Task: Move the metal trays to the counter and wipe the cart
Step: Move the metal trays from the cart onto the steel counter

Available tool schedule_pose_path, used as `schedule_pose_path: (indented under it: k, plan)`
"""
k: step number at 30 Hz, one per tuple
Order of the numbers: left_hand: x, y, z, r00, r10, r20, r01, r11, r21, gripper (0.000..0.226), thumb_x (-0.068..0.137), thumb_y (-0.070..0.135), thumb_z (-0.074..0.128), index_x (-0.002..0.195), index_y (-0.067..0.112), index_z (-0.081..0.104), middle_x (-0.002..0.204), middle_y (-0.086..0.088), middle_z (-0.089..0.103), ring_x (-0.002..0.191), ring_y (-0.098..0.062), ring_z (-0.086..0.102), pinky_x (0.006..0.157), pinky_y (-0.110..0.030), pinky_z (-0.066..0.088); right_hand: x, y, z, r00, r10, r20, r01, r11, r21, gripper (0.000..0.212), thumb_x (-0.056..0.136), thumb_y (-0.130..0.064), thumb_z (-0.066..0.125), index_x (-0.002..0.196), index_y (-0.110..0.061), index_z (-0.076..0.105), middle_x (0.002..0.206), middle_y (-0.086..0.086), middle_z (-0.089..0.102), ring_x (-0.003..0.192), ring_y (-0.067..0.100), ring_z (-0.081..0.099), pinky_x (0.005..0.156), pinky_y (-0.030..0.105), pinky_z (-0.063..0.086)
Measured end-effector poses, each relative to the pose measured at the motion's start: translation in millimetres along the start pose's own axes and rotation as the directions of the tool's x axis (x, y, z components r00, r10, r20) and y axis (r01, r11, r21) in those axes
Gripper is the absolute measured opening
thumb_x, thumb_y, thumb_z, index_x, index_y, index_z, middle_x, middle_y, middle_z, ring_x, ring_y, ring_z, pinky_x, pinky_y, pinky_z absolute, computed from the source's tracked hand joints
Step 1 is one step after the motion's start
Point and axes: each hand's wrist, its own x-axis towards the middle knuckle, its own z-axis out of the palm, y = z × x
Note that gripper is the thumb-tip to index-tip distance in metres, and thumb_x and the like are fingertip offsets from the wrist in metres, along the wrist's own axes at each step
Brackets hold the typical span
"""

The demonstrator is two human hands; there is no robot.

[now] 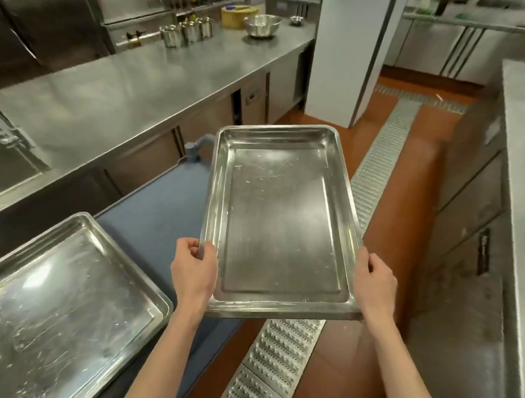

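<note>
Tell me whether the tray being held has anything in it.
Empty. The held tray shows only its bare, scratched metal bottom, gripped at its sides by the left hand and right hand.

Head-worn view, forward and down, close over the hands (282, 277)

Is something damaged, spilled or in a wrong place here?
Nothing stands out. Both hands, left hand and right hand, hold the empty held tray level; the second tray lies flat on the blue cart.
</note>
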Motion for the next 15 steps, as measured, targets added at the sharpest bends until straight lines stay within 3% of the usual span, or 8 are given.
schedule_pose_path:
  k: [7,10,15]
  plan:
    - [-39.7,27.2,65.3,0.982,0.100,0.160,-0.100,0.995,-0.011,0.016,0.101,0.029,0.063,0.106,0.016,0.057,0.089,-0.002,0.065,0.076,-0.017,0.060,0.063,-0.026,0.043,15.4,49.4,-67.6,0.985,0.105,-0.138,-0.101,0.994,0.033,0.058,0.108,-0.047,0.043,0.068,-0.004,0.043,0.062,0.009,0.052,0.061,0.025,0.045,0.061,0.041,0.037]
    - [-58.3,35.2,96.1,0.965,0.118,0.233,-0.114,0.993,-0.031,0.015,0.100,0.030,0.063,0.105,0.017,0.056,0.091,-0.006,0.066,0.079,-0.021,0.062,0.063,-0.027,0.044,19.7,67.3,-99.7,0.974,0.119,-0.191,-0.112,0.992,0.051,0.058,0.109,-0.047,0.042,0.069,-0.005,0.047,0.064,0.011,0.057,0.062,0.025,0.052,0.063,0.041,0.042]
    - [-81.7,53.2,141.5,0.932,0.166,0.322,-0.166,0.986,-0.026,0.016,0.100,0.029,0.065,0.107,0.017,0.058,0.093,-0.001,0.066,0.083,-0.018,0.063,0.066,-0.026,0.043,22.3,87.4,-142.5,0.949,0.156,-0.276,-0.146,0.988,0.057,0.054,0.110,-0.042,0.042,0.064,-0.013,0.044,0.058,0.003,0.049,0.059,0.020,0.047,0.058,0.037,0.036]
